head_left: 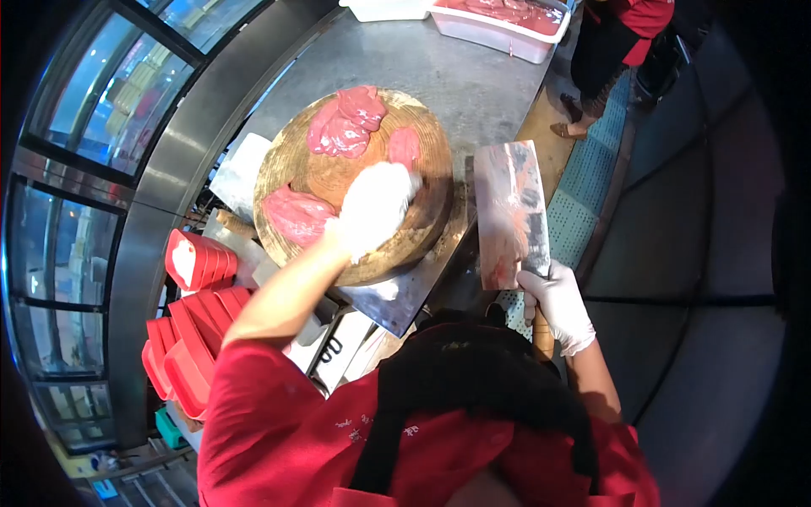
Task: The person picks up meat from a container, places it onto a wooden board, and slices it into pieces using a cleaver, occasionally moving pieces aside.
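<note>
A round wooden chopping block (422, 228) sits on a steel counter (473, 72). Three slabs of raw pink meat lie on it: a large one (345, 122) at the far side, a small one (404, 145) beside it, and one (296, 215) at the near left. My left hand (373, 207), in a white glove, rests on the middle of the block between the pieces; whether it holds anything I cannot tell. My gloved right hand (559, 304) grips the wooden handle of a broad cleaver (509, 211), held flat off the block's right edge, blade stained red.
White tubs (498, 32) with more meat stand at the counter's far end, next to a person in red and black (621, 42). Stacked red trays (190, 317) sit to my lower left. A glass display case (93, 152) lines the left side. A white board (241, 173) lies beside the block.
</note>
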`<state>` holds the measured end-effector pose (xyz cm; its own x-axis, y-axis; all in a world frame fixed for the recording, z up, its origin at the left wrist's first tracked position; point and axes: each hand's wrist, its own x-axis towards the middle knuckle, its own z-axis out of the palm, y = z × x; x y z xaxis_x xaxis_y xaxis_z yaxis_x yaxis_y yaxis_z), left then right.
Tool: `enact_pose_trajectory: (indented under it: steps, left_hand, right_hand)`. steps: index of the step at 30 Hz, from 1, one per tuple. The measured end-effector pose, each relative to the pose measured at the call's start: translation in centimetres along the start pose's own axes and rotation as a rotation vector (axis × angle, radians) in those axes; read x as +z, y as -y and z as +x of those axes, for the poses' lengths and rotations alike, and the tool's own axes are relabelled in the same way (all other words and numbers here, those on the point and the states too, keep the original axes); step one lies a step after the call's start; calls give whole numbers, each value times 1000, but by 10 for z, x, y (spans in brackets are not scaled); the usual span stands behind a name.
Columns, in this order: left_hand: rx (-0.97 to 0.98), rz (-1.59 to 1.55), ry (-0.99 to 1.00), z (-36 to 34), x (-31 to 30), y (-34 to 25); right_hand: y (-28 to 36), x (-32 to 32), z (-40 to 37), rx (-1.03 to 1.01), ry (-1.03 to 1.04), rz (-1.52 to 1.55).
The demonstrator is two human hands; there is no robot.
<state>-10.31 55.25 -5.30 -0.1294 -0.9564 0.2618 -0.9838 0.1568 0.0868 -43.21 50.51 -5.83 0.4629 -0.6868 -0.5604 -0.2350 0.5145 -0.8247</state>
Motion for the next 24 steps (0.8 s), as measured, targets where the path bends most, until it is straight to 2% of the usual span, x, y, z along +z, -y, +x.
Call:
enact_pose_trajectory:
  steps: [1,2,4,5,7,8,10,12,14,18,20,21,22,24]
  left_hand:
    - [-133,50,262,-1,-5,-23]
    - [-21,265,167,-14,4,-33]
    - [19,161,23,-28,11,-37]
    - [14,161,28,-33,10,-39]
    - [133,-165,-100,-41,5,-39]
    - [129,-168,-93,-46,4,-40]
    - [69,-433,-220,-55,3,-39]
    - [-181,-302,-151,-56,-5,-31]
    - [-373,-317,-205,-49,-2,-16]
    - [-331,-268,-306,-40,18,2]
    - [-252,-120,-378,-32,29,3]
    - [-216,-172,-288,-28,32,8]
    - [-215,-175,-293,-23,35,11]
    - [-233,-78,-146,-7,34,5]
  right_hand:
    - [0,1,1,2,19,-23]
    - [1,2,2,1,39,-50]
    - [3,6,10,15,68,-36]
    - [5,9,14,6,103,-29]
    - [12,18,20,-37,137,-56]
    - [13,23,24,-29,139,-54]
    - [16,32,32,-32,188,21]
    - [17,42,38,-36,204,33]
    - [15,50,45,-58,231,42]
    - [13,56,51,-45,214,21]
    - [10,56,53,-13,217,27]
    - [10,55,52,20,224,33]
    - [10,56,52,18,221,29]
    - [10,57,50,9,212,35]
